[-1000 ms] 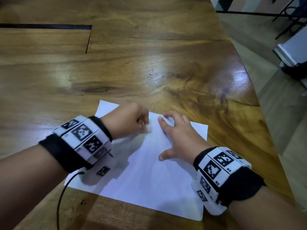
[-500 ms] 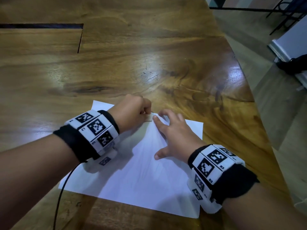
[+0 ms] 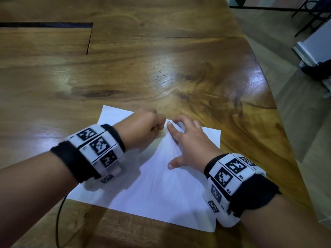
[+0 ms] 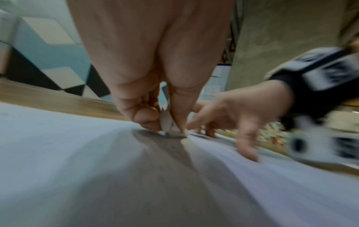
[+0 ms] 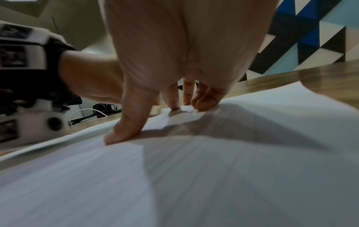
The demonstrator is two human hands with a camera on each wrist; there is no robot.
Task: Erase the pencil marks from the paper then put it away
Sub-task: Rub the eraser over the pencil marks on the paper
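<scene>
A white sheet of paper lies on the wooden table, with faint pencil lines near its middle. My left hand is curled into a fist at the sheet's far edge. In the left wrist view my left hand pinches a small pale eraser and presses it onto the paper. Just beside it on the right, my right hand lies spread on the sheet, fingertips down. The right wrist view shows my right hand with thumb and fingertips pressing on the paper.
The table's curved right edge drops to a tiled floor where a dark object lies. A black cable hangs off the left wrist over the table's near edge. A dark slot crosses the table at the far left.
My left hand with the eraser has shifted slightly toward the paper's far edge and closer to the right index finger. The right hand stays pressed in the same spot.
</scene>
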